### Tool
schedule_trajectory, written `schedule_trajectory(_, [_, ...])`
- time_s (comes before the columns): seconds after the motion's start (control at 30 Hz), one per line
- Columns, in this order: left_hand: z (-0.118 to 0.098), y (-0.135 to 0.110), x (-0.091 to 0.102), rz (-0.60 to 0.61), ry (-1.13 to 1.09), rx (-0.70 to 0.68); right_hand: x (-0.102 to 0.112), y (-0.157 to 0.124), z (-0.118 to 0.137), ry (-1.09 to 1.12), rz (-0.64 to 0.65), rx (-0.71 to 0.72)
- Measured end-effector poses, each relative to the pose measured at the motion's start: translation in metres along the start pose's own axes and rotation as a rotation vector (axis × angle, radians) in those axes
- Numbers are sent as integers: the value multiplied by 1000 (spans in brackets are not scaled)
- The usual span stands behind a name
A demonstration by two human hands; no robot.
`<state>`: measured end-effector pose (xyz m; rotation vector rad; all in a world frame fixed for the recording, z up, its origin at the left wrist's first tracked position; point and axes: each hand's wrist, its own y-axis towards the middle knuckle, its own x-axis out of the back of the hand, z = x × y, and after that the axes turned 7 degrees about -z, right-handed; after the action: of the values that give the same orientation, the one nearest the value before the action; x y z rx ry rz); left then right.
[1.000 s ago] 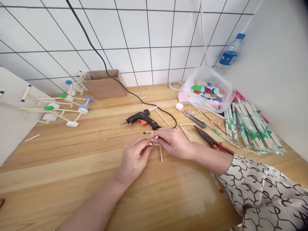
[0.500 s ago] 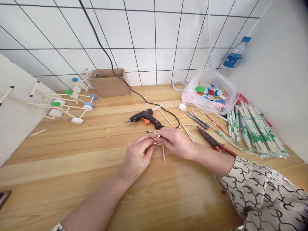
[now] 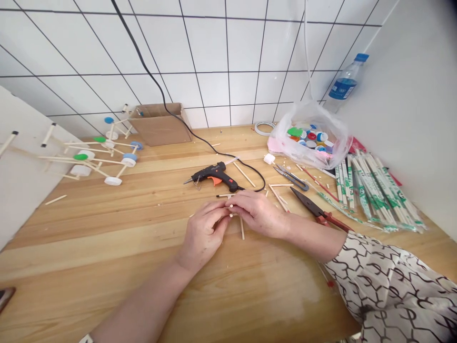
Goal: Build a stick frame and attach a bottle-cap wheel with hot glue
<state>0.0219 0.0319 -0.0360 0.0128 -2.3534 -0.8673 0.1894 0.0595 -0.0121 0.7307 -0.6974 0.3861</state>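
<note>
Over the middle of the table, my left hand (image 3: 204, 232) and my right hand (image 3: 262, 216) meet fingertip to fingertip. Both are closed in a pinch on thin wooden sticks. One pale stick end (image 3: 231, 206) pokes out at my right fingertips, and a lower stick end (image 3: 231, 216) shows at my left fingertips. Below my right fingers a joined wooden stick (image 3: 242, 230) points towards me; fingers hide where it attaches. A black-tipped stick (image 3: 224, 195) lies just beyond the hands. Behind it rests a black hot glue gun (image 3: 214, 175) with an orange trigger.
To the right lie red-handled pliers (image 3: 307, 202), thread snips (image 3: 292, 178), wrapped chopsticks (image 3: 378, 190) and a bag of bottle caps (image 3: 314, 143). Stick frames with cap wheels (image 3: 114, 181) stand left, near a cardboard box (image 3: 160, 128). A black cord (image 3: 203, 140) crosses the back.
The two stick ends have come nearly one above the other as my fingertips drew closer together. My right hand now covers more of the joined sticks. The view has shifted slightly.
</note>
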Motion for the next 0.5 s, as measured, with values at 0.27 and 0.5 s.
schedule_trajectory(0.27, [-5, 3, 2, 12, -28, 21, -2, 0, 0, 2, -37, 23])
schedule_trajectory(0.5, [-6, 4, 2, -2, -62, 13, -1, 0, 1, 4, -51, 43])
